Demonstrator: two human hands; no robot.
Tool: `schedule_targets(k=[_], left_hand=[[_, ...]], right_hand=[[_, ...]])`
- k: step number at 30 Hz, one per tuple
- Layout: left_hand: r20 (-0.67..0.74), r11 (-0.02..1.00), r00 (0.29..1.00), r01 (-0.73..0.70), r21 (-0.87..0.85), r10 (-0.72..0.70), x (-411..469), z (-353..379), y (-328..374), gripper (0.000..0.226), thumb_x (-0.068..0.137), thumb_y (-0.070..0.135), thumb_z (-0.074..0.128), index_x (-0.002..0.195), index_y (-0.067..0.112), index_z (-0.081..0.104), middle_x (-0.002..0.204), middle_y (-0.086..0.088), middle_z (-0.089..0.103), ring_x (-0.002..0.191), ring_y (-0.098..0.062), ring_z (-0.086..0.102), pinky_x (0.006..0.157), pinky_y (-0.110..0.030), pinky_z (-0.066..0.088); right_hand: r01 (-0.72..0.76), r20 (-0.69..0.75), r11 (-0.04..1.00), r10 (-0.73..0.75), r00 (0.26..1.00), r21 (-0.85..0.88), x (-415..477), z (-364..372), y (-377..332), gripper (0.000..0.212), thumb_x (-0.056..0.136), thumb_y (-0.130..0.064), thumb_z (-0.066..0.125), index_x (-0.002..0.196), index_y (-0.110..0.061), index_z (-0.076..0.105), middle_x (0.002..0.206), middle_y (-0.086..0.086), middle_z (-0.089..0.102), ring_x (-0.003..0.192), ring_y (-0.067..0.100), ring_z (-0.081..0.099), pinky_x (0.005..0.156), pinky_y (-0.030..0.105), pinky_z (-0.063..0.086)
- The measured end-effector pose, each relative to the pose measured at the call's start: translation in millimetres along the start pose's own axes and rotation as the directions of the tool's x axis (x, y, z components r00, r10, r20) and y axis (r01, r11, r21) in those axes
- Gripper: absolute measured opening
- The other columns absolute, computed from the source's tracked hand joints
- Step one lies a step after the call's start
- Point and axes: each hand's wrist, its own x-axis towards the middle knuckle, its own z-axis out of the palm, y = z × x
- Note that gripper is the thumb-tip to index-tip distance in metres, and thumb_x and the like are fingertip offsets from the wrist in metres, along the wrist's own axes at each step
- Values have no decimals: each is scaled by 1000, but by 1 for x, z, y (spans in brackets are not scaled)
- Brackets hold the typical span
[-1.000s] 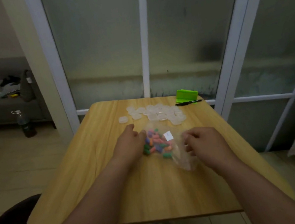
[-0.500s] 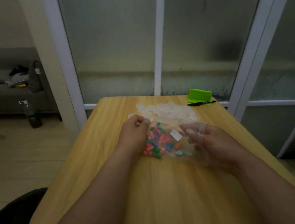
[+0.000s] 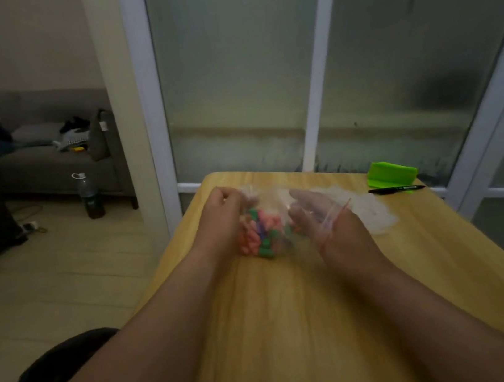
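**Asker:** Where is the bag just now?

**Me:** The clear plastic bag (image 3: pixel 272 196) is over the table (image 3: pixel 296 330), well to the left of the black pen (image 3: pixel 396 189), between my two hands. I can't tell whether its bottom rests on the wood. My left hand (image 3: pixel 223 214) has its fingers curled round the side of the bag farthest from the pen and pinches the film. My right hand (image 3: pixel 329 222), on the pen side, is slipped in through the mouth. The zip rim lies across it near the wrist. My fingers show fairly straight behind the plastic, closed on nothing that I can make out.

**Asker:** How will it handle?

**Me:** Light and floppy, I'd say, with thin, slick film and no shape of its own. The coloured pieces (image 3: pixel 261 233) sag together at the bottom as a loose lump and would probably shift at any tilt.

**Asker:** So where would you take hold?

**Me:** Up at the rim by the zip strip, where the film is stiffer, not on the belly. If the mouth tips toward the pen, the pieces could spill into the pale clear bits (image 3: pixel 373 209) lying between the bag and the pen.
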Motion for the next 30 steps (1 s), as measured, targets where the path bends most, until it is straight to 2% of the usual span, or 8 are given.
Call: schedule_targets(k=[5,7,11,13,16,19,25,30], left_hand=[[64,998,996,-56,35,54,6,-2,-14,27,107,28,52,96,15,73,96,-17,77,70,-45,69,61,-47,58],[78,997,995,-66,-42,69,7,-1,-13,27,109,29,52,95,19,72,91,-28,71,65,-40,64,60,-43,54],[73,992,991,-110,-55,114,7,-2,-18,24,110,33,50,109,25,73,101,-26,72,78,-47,66,70,-54,58],[76,990,989,-125,-62,130,4,-2,-17,26,111,33,48,114,27,74,104,-27,72,84,-50,68,70,-59,59],[75,990,989,-122,-70,127,3,-3,-18,28,111,31,47,120,27,73,99,-15,75,82,-32,72,67,-51,63],[103,991,989,-99,-87,108,5,-4,-21,27,111,34,48,121,27,73,84,-21,66,67,-28,58,53,-30,51],[-99,980,983,-141,139,155,3,-15,-26,17,102,31,63,100,22,78,91,6,76,84,-12,71,71,-26,55],[54,934,994,-108,341,95,-3,-15,-25,13,96,14,63,90,15,75,79,0,78,75,-15,75,80,-39,62]], right_hand=[[92,168,925,-31,985,-368,0,10,26,26,108,-15,59,132,-13,69,131,3,69,123,9,60,109,30,48],[146,165,887,-80,983,-438,4,13,35,17,107,-8,61,120,-16,68,116,-2,66,109,7,61,104,31,49],[143,281,846,8,960,-513,22,19,2,25,109,-22,57,132,-28,60,106,-13,55,98,5,61,81,17,46],[164,270,702,42,962,-693,33,22,-12,37,106,-34,56,143,-29,57,121,-5,55,111,14,58,88,22,47],[258,285,495,-22,958,-830,41,37,-16,38,100,-50,56,124,-23,67,117,3,58,101,21,57,86,35,51],[236,272,544,-16,962,-805,45,48,-14,37,97,-58,51,121,-31,61,101,-9,59,89,17,62,81,36,55],[158,263,576,104,959,-802,43,42,-4,27,97,-57,47,96,-34,60,106,4,63,95,25,61,91,45,56],[40,206,712,149,967,-701,31,30,-6,18,101,-47,57,106,-30,64,104,-3,66,94,19,64,88,36,56]])
